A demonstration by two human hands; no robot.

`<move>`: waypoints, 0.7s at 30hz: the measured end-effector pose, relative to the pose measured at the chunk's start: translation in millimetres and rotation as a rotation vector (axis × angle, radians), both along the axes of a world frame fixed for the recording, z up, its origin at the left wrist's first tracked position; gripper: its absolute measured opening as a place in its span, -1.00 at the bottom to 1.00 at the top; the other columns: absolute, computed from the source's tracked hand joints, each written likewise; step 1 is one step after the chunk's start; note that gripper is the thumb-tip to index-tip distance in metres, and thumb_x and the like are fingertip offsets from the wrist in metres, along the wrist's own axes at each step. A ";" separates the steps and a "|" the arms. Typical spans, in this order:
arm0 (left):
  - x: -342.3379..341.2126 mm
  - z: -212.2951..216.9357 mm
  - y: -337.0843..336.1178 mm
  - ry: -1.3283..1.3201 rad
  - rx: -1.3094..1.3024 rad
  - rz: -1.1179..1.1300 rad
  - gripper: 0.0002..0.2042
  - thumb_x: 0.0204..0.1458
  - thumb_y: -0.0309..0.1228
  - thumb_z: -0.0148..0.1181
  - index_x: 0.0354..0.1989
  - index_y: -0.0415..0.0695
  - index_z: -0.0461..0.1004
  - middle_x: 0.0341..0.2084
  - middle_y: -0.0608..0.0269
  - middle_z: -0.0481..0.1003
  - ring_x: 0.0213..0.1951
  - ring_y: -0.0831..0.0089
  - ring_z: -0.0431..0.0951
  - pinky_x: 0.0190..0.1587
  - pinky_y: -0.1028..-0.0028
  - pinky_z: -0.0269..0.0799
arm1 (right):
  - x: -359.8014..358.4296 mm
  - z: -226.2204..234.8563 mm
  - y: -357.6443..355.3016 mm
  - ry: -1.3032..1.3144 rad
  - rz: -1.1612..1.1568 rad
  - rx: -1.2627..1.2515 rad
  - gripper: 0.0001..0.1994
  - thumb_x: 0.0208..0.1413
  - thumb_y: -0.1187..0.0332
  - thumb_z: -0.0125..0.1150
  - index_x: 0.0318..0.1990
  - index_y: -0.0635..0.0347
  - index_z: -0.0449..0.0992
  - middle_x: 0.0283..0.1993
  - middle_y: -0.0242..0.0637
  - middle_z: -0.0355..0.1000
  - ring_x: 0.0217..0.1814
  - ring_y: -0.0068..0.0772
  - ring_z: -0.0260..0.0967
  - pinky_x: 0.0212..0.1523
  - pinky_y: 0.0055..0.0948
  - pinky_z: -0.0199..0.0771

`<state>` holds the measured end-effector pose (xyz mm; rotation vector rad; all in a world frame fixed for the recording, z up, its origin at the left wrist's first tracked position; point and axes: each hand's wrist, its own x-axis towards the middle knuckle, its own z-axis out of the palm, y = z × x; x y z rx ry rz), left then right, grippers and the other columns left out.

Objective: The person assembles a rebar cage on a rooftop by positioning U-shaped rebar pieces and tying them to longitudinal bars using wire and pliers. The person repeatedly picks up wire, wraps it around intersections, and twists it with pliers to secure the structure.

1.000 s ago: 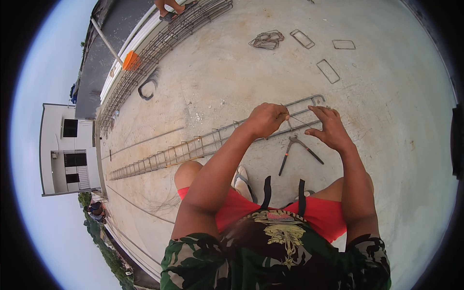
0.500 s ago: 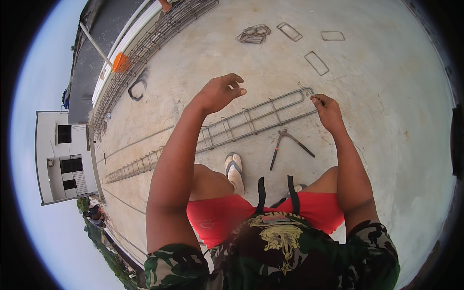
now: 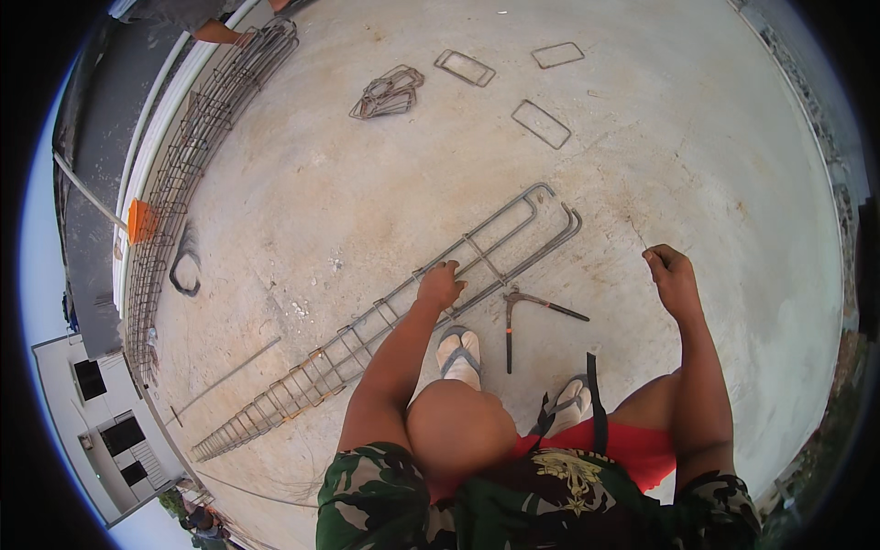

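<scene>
A long steel rebar cage (image 3: 488, 259) lies slantwise on the concrete, its hooked bar ends toward the upper right. My left hand (image 3: 442, 286) is on its upper side near that end, fingers curled at a bar; the palm side is hidden. Off to the right, clear of the cage, my right hand (image 3: 672, 275) pinches a thin piece of wire (image 3: 639, 232) between thumb and fingers. Long-handled pincers (image 3: 511, 321) with dark handles lie spread on the floor, between the cage and my feet.
Several loose rectangular stirrups (image 3: 541, 124) and a tangled stirrup pile (image 3: 390, 92) lie farther off. More rebar cages (image 3: 188, 151) line the left side, with an orange object (image 3: 141, 222) and a black wire coil (image 3: 185, 275) nearby. Another person's arm (image 3: 218, 33) reaches in at the top left.
My left hand has come down from the air onto the cage. My right hand has moved away from the cage end, out to the right with the wire. The view has shifted.
</scene>
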<state>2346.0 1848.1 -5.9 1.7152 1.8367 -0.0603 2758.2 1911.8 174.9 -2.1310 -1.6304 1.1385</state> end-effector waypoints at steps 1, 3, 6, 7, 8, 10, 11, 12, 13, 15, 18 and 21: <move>5.7 -11.4 0.2 0.004 -0.018 -0.013 -0.63 -0.05 -0.24 0.23 -0.09 -0.16 0.40 -0.17 -0.01 0.47 -0.10 0.05 0.48 -0.09 0.19 0.41 | -0.9 1.8 -6.1 -0.014 -0.018 -0.022 -0.71 0.13 0.26 0.07 -0.22 0.38 0.48 -0.37 0.01 0.47 -0.32 -0.20 0.40 -0.19 -0.33 0.35; 12.6 -25.7 2.4 0.027 -0.056 -0.030 -0.66 -0.04 -0.26 0.21 -0.12 -0.15 0.40 -0.17 0.02 0.45 -0.11 0.04 0.47 -0.09 0.16 0.40 | -10.1 3.9 -17.7 -0.028 -0.044 -0.068 -0.72 0.14 0.27 0.07 -0.23 0.38 0.48 -0.41 -0.03 0.46 -0.35 -0.27 0.38 -0.22 -0.36 0.35; 10.6 -45.1 3.0 0.058 -0.033 -0.025 -0.76 0.00 -0.35 0.16 -0.19 -0.18 0.39 -0.24 -0.01 0.44 -0.19 0.01 0.47 -0.12 0.14 0.41 | -29.0 -1.9 -34.0 0.008 -0.054 -0.055 -0.74 0.14 0.29 0.06 -0.23 0.37 0.48 -0.43 -0.05 0.45 -0.37 -0.34 0.36 -0.23 -0.39 0.35; 9.0 -45.5 4.5 0.002 -0.028 0.002 -0.78 0.01 -0.36 0.14 -0.21 -0.19 0.40 -0.25 -0.02 0.44 -0.19 0.00 0.47 -0.13 0.14 0.40 | -35.8 -4.0 -36.0 0.002 -0.032 -0.049 -0.75 0.15 0.31 0.06 -0.22 0.36 0.48 -0.42 -0.03 0.46 -0.38 -0.27 0.38 -0.23 -0.37 0.36; 7.5 -45.8 4.3 -0.054 -0.023 0.034 -0.80 0.02 -0.38 0.13 -0.22 -0.20 0.40 -0.27 -0.03 0.44 -0.19 -0.01 0.46 -0.14 0.14 0.40 | -40.6 -6.5 -37.4 -0.007 -0.011 -0.056 -0.76 0.15 0.31 0.06 -0.21 0.35 0.48 -0.41 -0.02 0.46 -0.38 -0.24 0.39 -0.24 -0.36 0.36; 1.6 -45.4 2.8 -0.160 0.019 0.106 -0.83 0.03 -0.39 0.11 -0.25 -0.22 0.42 -0.30 -0.06 0.45 -0.20 -0.03 0.46 -0.17 0.14 0.38 | -50.1 -10.7 -37.1 -0.024 0.040 -0.065 -0.76 0.15 0.32 0.06 -0.20 0.35 0.48 -0.40 0.00 0.46 -0.38 -0.18 0.40 -0.24 -0.35 0.37; -1.9 -45.2 1.3 -0.211 0.057 0.147 -0.83 0.03 -0.39 0.11 -0.27 -0.23 0.43 -0.33 -0.08 0.46 -0.22 -0.04 0.47 -0.19 0.15 0.38 | -53.5 -13.2 -35.7 -0.026 0.056 -0.056 -0.76 0.15 0.32 0.06 -0.20 0.35 0.48 -0.40 0.00 0.46 -0.38 -0.16 0.41 -0.24 -0.34 0.37; -5.3 -45.1 -0.5 -0.263 0.096 0.190 -0.83 0.03 -0.39 0.11 -0.30 -0.24 0.44 -0.36 -0.10 0.47 -0.24 -0.04 0.47 -0.20 0.15 0.38 | -55.4 -16.4 -34.2 -0.028 0.075 -0.048 -0.76 0.15 0.31 0.06 -0.20 0.35 0.48 -0.39 0.01 0.46 -0.37 -0.14 0.42 -0.25 -0.34 0.37; -7.0 -42.4 1.7 -0.306 0.105 0.218 -0.83 0.03 -0.39 0.11 -0.31 -0.25 0.45 -0.38 -0.10 0.48 -0.25 -0.04 0.48 -0.21 0.15 0.38 | -56.4 -18.8 -32.5 -0.032 0.095 -0.039 -0.75 0.15 0.31 0.07 -0.20 0.35 0.48 -0.39 0.02 0.46 -0.36 -0.12 0.42 -0.25 -0.33 0.37; -10.5 -38.1 8.2 -0.394 0.124 0.275 -0.83 0.03 -0.39 0.12 -0.35 -0.26 0.47 -0.42 -0.11 0.50 -0.28 -0.03 0.50 -0.23 0.15 0.38 | -59.6 -23.5 -29.2 -0.028 0.101 -0.043 -0.75 0.15 0.31 0.07 -0.19 0.35 0.48 -0.39 0.03 0.47 -0.36 -0.10 0.43 -0.25 -0.32 0.37; -14.9 -35.4 9.1 -0.419 0.221 0.284 -0.81 0.05 -0.35 0.10 -0.36 -0.24 0.50 -0.46 -0.09 0.52 -0.33 -0.03 0.52 -0.26 0.15 0.38 | -67.3 -29.4 -23.8 -0.025 0.118 -0.050 -0.75 0.14 0.30 0.08 -0.19 0.34 0.49 -0.38 0.04 0.47 -0.34 -0.06 0.45 -0.25 -0.31 0.38; -17.0 -27.8 13.9 -0.467 0.020 0.259 -0.77 0.09 -0.29 0.05 -0.32 -0.20 0.51 -0.43 -0.06 0.52 -0.31 -0.03 0.52 -0.26 0.16 0.39 | -65.4 -33.3 -22.5 -0.041 0.137 -0.035 -0.75 0.14 0.30 0.07 -0.19 0.33 0.50 -0.38 0.05 0.48 -0.32 -0.04 0.46 -0.25 -0.30 0.38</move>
